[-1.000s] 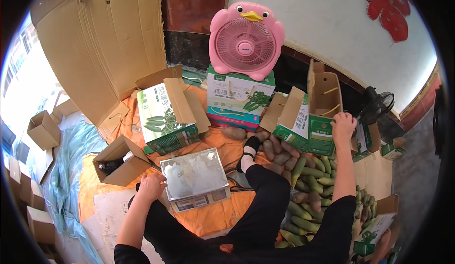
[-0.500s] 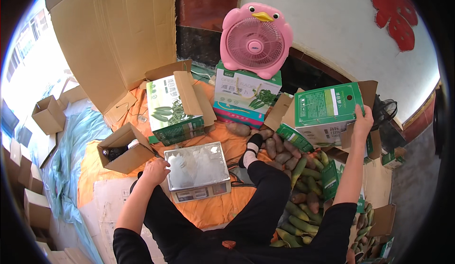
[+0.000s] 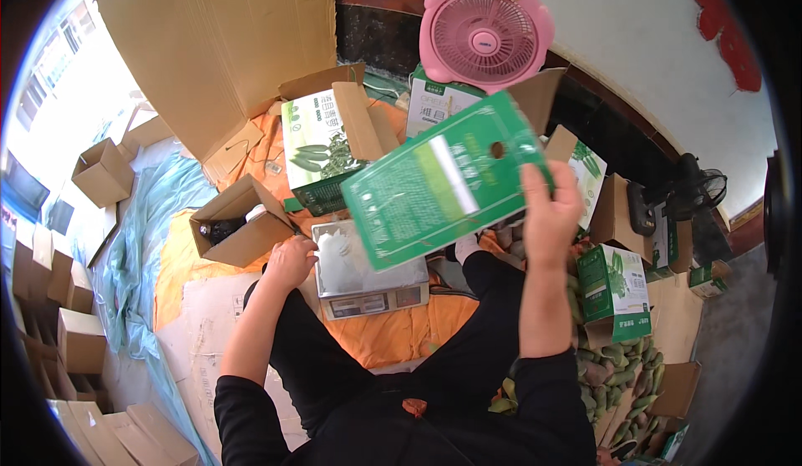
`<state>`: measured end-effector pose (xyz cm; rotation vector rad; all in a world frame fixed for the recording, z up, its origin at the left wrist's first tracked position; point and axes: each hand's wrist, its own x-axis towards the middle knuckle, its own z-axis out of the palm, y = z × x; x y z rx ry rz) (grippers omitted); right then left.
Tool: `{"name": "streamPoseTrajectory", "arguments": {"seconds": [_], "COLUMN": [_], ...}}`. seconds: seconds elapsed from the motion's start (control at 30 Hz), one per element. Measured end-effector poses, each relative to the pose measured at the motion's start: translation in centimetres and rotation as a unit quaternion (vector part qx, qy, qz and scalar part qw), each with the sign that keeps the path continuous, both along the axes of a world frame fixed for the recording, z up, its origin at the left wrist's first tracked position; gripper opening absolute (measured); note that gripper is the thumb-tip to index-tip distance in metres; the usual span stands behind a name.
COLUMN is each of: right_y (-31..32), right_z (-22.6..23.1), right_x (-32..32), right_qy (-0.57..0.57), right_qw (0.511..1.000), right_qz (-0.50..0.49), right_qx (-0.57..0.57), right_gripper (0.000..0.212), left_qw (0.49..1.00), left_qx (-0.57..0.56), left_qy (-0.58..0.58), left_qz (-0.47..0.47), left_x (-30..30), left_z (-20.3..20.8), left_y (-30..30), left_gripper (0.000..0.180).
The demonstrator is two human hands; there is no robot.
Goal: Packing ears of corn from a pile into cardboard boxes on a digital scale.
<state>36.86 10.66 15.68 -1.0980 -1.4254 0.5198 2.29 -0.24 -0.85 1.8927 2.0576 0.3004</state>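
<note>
My right hand (image 3: 553, 215) grips a green cardboard box (image 3: 418, 207) at its right edge. The box is tilted in the air, with a hole in its green side and a brown flap standing up behind. Below it, a weighing scale (image 3: 384, 305) with a dusty flat plate sits on orange cloth; the box hides part of the plate. My left hand (image 3: 291, 261) rests by the scale's left edge over my knee, its fingers loosely bent and apart, holding nothing. Beside it stands an open brown carton (image 3: 259, 244) with dark items inside.
A pink penguin-shaped fan (image 3: 493, 44) sits on a box at the back. A white and green carton (image 3: 313, 144) stands behind the scale. To the right are a green and white box (image 3: 614, 292), a heap of long green radishes (image 3: 618, 374) and a black fan (image 3: 697, 198). Brown cartons (image 3: 81, 341) line the left.
My right hand has brought the green box from the right to over the scale. The left hand stays beside the scale. The whole view has shifted slightly.
</note>
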Motion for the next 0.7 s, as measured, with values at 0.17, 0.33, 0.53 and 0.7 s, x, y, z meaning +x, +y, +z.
{"name": "streamPoseTrajectory", "arguments": {"seconds": [0.17,0.33,0.53,0.7], "right_y": [-1.2,-5.0,-3.7,-1.6], "right_z": [-5.1,-10.2,-16.6,-19.4], "right_x": [-9.0,-15.2,-12.0,-7.8], "right_qy": [-0.125,-0.248,-0.468,-0.56], "right_qw": [0.977,0.931,0.842,0.804], "right_qz": [0.012,0.269,0.267,0.184], "right_qx": [0.171,-0.018,-0.015,-0.075], "right_gripper": [0.013,0.051,0.054,0.018], "left_qw": [0.998,0.993,0.989,0.99], "left_qx": [0.024,0.004,-0.023,-0.073], "left_qy": [-0.046,-0.086,-0.085,-0.014], "left_qz": [0.043,0.078,0.122,0.121], "left_x": [0.1,-0.6,-3.2,-3.5], "left_z": [1.2,0.8,-0.4,0.0], "left_y": [-0.2,-0.7,-1.5,-2.1], "left_gripper": [0.025,0.027,0.022,0.022]}}
